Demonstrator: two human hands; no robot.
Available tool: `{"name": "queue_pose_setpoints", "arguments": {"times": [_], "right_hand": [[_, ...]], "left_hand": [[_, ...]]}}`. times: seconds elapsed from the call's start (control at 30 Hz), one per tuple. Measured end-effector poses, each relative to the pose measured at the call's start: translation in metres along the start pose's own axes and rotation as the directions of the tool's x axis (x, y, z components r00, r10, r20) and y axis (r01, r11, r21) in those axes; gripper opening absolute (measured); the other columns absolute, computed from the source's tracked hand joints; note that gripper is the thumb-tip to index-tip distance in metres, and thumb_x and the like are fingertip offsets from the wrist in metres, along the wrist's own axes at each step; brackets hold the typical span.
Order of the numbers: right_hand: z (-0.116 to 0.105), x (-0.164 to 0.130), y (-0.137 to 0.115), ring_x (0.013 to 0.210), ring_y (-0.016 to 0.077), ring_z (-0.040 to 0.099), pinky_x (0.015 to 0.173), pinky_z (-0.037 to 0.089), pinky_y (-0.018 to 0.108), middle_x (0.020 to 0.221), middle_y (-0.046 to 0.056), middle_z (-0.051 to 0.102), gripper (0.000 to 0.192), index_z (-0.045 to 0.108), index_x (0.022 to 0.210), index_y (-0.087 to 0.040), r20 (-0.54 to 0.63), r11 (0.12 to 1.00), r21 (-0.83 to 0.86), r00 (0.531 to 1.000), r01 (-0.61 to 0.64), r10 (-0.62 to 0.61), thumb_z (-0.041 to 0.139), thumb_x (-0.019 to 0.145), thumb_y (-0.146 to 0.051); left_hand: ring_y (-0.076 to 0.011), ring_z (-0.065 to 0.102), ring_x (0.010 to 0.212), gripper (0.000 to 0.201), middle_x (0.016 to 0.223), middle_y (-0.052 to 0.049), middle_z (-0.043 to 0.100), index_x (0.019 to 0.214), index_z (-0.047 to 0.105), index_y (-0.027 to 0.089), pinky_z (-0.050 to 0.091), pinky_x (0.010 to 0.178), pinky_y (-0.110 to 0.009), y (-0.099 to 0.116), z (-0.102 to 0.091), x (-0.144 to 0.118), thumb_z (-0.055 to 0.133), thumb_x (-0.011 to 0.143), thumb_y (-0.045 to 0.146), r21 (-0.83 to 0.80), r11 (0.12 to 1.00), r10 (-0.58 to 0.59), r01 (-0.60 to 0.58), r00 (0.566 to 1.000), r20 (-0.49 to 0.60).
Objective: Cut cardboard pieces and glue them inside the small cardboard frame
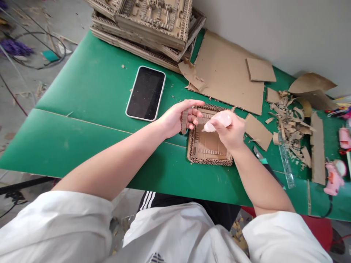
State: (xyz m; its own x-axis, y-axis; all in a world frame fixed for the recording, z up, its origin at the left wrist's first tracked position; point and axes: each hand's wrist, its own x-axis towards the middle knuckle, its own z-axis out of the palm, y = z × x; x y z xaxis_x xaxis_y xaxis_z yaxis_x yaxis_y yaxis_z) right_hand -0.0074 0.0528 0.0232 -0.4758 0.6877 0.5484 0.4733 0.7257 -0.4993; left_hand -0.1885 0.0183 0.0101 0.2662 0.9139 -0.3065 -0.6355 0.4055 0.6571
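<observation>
My right hand [232, 132] is wrapped round a small white glue bottle [219, 120], its nozzle tilted down and to the left. The nozzle tip is above a shallow cardboard tray [210, 161], which has corrugated edges and small ridged pieces along its inner walls. To the left of the bottle, my left hand [181, 116] holds a short cardboard strip [184, 122] against its curled fingers. These fingers hover at the tray's left side, and the hands hide part of the tray. I cannot tell whether glue is coming out.
A phone [146, 93] lies left of the tray. Stacked cardboard trays [153, 33] stand behind it. At the back are a cardboard sheet [227, 69] and a smaller piece [260, 69]. Right are scraps [293, 128], a clear ruler [286, 160], a cutter [259, 153] and a pink glue gun [333, 177].
</observation>
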Motion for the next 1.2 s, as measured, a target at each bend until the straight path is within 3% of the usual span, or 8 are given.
{"name": "queue_pose_setpoints", "arguments": {"times": [0.3,0.63,0.97,1.2], "right_hand": [[0.005,0.007,0.006,0.054,0.0107,0.056,0.053,0.043,0.026,0.058,0.0,0.06,0.044,0.058,0.067,-0.02,-0.028,0.997,-0.037,0.997,-0.07,0.068,0.049,0.082,-0.06],[-0.003,-0.006,0.0,0.053,0.0104,0.058,0.052,0.044,0.025,0.059,-0.001,0.063,0.038,0.059,0.067,-0.02,-0.02,1.0,-0.009,1.0,0.002,-0.002,0.054,0.081,-0.055],[-0.007,-0.016,-0.011,0.053,0.01,0.058,0.052,0.044,0.024,0.057,-0.002,0.062,0.038,0.06,0.066,-0.02,0.015,0.999,0.028,1.0,-0.019,0.019,0.054,0.081,-0.054],[-0.003,-0.012,-0.005,0.057,0.0112,0.06,0.055,0.046,0.025,0.059,-0.001,0.062,0.039,0.06,0.068,-0.02,-0.011,0.999,0.024,0.999,-0.042,0.042,0.055,0.079,-0.057]], "left_hand": [[-0.0078,0.055,0.052,0.025,0.069,-0.001,0.06,0.103,0.058,0.014,0.039,0.043,-0.018,-0.001,-0.001,0.001,0.047,0.086,0.03,-0.005,1.0,0.004,-0.004,1.0,0.008],[-0.0069,0.054,0.05,0.026,0.069,0.0,0.059,0.104,0.057,0.014,0.039,0.043,-0.018,0.0,0.002,-0.001,0.047,0.086,0.029,0.01,1.0,-0.009,0.01,1.0,-0.029],[-0.0071,0.054,0.052,0.027,0.071,-0.001,0.059,0.105,0.056,0.013,0.039,0.044,-0.018,-0.002,-0.002,0.001,0.045,0.086,0.03,0.003,1.0,0.005,-0.005,1.0,0.006],[-0.0068,0.054,0.051,0.027,0.07,0.0,0.058,0.105,0.056,0.013,0.039,0.044,-0.018,-0.001,0.0,0.0,0.045,0.086,0.03,0.014,1.0,-0.001,0.001,1.0,-0.012]]}}
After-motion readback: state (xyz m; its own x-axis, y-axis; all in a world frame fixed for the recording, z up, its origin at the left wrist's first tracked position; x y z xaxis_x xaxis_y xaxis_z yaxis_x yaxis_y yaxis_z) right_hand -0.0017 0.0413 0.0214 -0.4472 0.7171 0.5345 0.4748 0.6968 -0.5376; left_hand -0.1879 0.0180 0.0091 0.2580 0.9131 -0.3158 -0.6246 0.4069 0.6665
